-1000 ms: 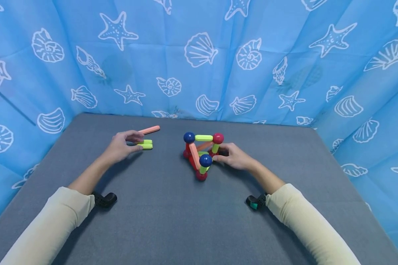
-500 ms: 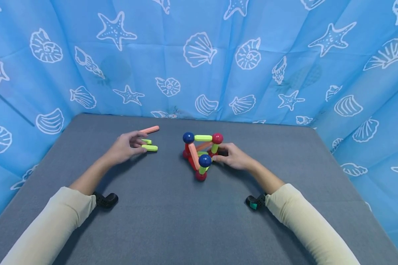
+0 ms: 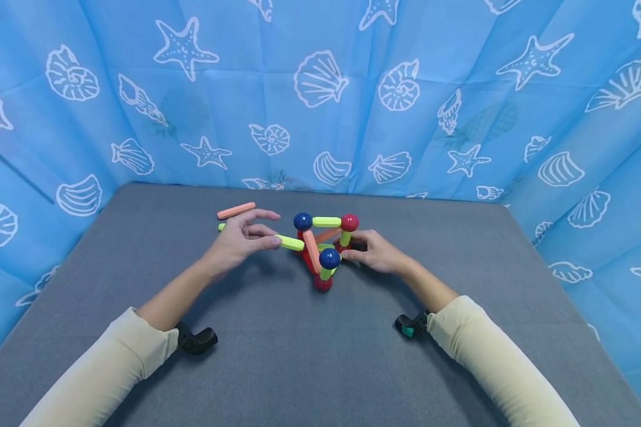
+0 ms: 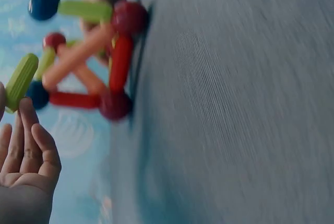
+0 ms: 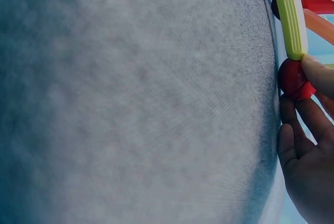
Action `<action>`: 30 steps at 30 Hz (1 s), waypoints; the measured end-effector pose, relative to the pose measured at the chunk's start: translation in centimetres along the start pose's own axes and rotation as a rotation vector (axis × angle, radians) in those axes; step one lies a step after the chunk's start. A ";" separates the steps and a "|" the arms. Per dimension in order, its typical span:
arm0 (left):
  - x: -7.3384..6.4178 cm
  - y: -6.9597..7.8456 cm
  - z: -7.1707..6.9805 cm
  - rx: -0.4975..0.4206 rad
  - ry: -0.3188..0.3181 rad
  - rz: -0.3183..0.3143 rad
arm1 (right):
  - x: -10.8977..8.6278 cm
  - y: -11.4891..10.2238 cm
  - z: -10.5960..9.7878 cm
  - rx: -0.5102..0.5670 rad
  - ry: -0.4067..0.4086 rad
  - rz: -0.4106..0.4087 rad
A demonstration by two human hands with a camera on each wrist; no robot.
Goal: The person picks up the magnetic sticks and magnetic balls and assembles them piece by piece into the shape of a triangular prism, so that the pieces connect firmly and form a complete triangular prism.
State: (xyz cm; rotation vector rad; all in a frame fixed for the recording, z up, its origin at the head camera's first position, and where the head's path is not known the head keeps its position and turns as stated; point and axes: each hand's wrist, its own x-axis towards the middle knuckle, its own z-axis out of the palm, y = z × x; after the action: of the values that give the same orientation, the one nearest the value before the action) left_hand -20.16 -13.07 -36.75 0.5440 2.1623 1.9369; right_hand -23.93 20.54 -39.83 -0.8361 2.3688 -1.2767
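My left hand [image 3: 237, 243] pinches a yellow-green rod [image 3: 291, 242] between thumb and fingers, its far end pointing at the frame of rods and balls [image 3: 311, 249]. In the left wrist view, that rod [image 4: 22, 82] stands close beside a blue ball [image 4: 37, 95] on the frame. Red, orange and yellow-green rods join red and blue balls into this standing shape. At its right side my right hand [image 3: 378, 253] grips a lower corner. The right wrist view shows thumb and fingers around a red ball [image 5: 293, 78], under a yellow-green rod [image 5: 292, 23].
An orange rod [image 3: 237, 210] lies on the grey table [image 3: 320, 356] behind the left hand. Another yellow-green rod [image 3: 221, 227] is mostly hidden by that hand. A blue curtain [image 3: 320, 130] with white shells hangs along the table's back edge.
The left hand has taken a yellow-green rod from the pair on the left and carried it right, up to the frame. The right hand keeps its place.
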 end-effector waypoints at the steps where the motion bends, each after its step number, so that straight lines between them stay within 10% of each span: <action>1: 0.1 0.3 0.4 -0.007 -0.008 0.009 | 0.0 0.0 0.0 0.000 0.000 0.002; 9: 1.0 0.8 2.4 -0.039 -0.060 0.048 | -0.1 -0.3 0.0 -0.006 -0.006 0.008; 19: 2.3 1.0 4.6 -0.003 0.093 -0.007 | -0.1 -0.5 0.0 -0.013 -0.003 0.015; 30: 2.5 0.9 5.9 0.031 0.067 -0.065 | 0.0 -0.2 0.0 -0.013 0.004 0.004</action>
State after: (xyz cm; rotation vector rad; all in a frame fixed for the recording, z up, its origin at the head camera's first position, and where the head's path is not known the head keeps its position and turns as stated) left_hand -20.16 -6.65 -36.40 0.4141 2.2247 1.9178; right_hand -23.83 20.45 -39.64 -0.8325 2.3832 -1.2642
